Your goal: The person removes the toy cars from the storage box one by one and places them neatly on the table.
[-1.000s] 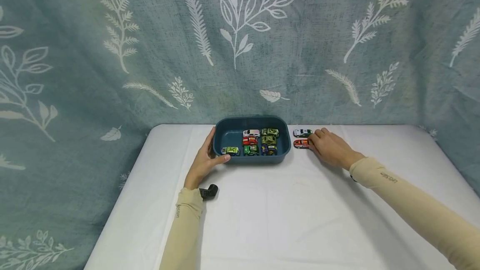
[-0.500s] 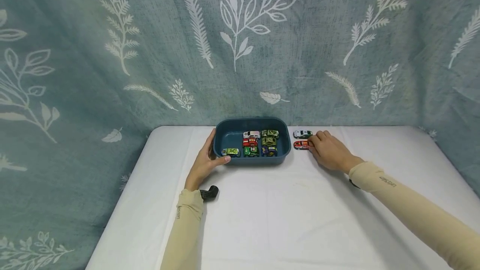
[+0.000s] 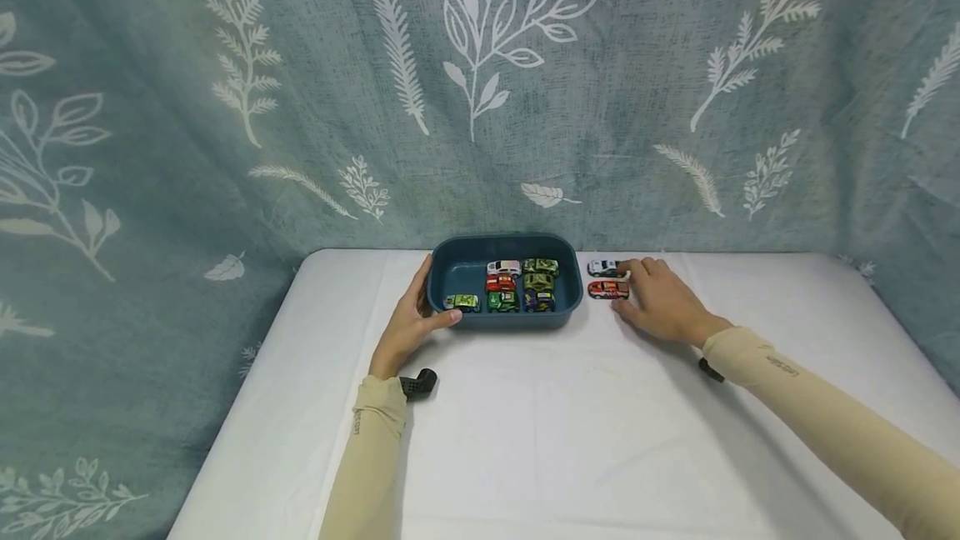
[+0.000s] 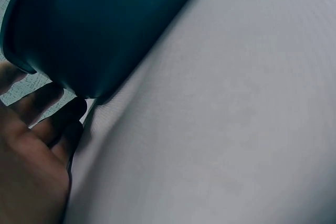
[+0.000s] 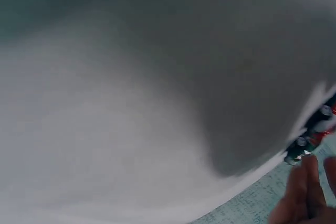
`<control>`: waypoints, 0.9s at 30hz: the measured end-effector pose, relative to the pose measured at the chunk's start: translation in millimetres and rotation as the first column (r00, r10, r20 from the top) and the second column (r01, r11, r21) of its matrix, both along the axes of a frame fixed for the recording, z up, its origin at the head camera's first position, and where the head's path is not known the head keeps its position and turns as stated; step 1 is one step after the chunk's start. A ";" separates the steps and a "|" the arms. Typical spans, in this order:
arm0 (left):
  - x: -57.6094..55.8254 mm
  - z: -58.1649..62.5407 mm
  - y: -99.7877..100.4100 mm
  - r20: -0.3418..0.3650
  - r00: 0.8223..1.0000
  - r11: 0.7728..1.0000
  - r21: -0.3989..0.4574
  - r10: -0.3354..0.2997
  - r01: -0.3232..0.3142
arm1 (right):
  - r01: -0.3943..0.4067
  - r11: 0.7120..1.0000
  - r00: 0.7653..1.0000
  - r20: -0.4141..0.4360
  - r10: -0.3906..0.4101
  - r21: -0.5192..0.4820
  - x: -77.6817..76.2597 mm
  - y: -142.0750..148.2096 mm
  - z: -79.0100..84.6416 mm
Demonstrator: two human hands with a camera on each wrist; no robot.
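Note:
My left hand rests against the left end of a dark blue plastic tray, its thumb at the front rim and its fingers along the side. In the left wrist view, those fingers lie loosely against the tray wall. My right hand is beside two toy cars right of the tray. Its thumb and index finger stand apart around the near end of a red toy car. Behind that lies a white toy car, its right end close to my index fingertip.
Inside the tray, a green-yellow toy car lies at the front left. Several others, among them a white one and a red one, sit in two columns at the right. A leaf-patterned curtain hangs behind the white-covered table.
My right thumb and fingers have spread apart and let go of the red car, which stays in place. My left hand and the tray stay as they were.

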State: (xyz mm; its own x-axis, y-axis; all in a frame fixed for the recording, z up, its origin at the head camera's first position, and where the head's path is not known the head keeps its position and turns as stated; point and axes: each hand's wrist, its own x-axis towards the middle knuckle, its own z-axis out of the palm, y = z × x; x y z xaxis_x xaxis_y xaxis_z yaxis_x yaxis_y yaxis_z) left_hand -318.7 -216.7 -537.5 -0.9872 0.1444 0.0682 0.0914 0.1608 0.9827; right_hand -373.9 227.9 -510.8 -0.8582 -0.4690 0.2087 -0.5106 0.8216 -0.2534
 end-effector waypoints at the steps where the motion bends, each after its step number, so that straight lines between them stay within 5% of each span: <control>1: -0.5 0.2 -0.5 0.000 1.000 1.000 0.005 0.000 0.000 | 0.016 0.999 1.000 0.013 -0.015 -0.028 -0.7 -2.0 3.3; 8: -0.7 2.0 -2.6 -0.003 1.000 1.000 0.012 -0.006 0.006 | 0.087 0.984 0.994 0.077 -0.076 -0.153 -7.5 -23.3 41.7; 13: -0.4 3.3 -2.5 -0.005 1.000 1.000 0.021 -0.007 0.007 | 0.078 0.976 0.989 0.138 -0.050 -0.203 -16.2 -49.3 68.8; 21: 2.4 2.1 -1.2 -0.008 1.000 1.000 0.016 0.008 -0.008 | -0.113 0.987 0.966 0.221 0.137 -0.118 -18.8 -113.6 89.1; 27: 5.1 -0.3 1.3 -0.013 1.000 1.000 0.018 -0.010 0.010 | -0.309 0.951 0.927 0.222 0.304 -0.013 -16.3 -165.6 89.5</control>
State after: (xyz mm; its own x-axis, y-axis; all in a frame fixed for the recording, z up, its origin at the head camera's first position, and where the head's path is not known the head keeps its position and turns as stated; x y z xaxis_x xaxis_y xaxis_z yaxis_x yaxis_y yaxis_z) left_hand -313.6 -215.4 -537.8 -0.9848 0.1525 0.0837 0.1056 0.1417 0.9843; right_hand -390.2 62.4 -421.3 -0.6952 -0.7185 0.0196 -0.6723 0.6404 -0.3713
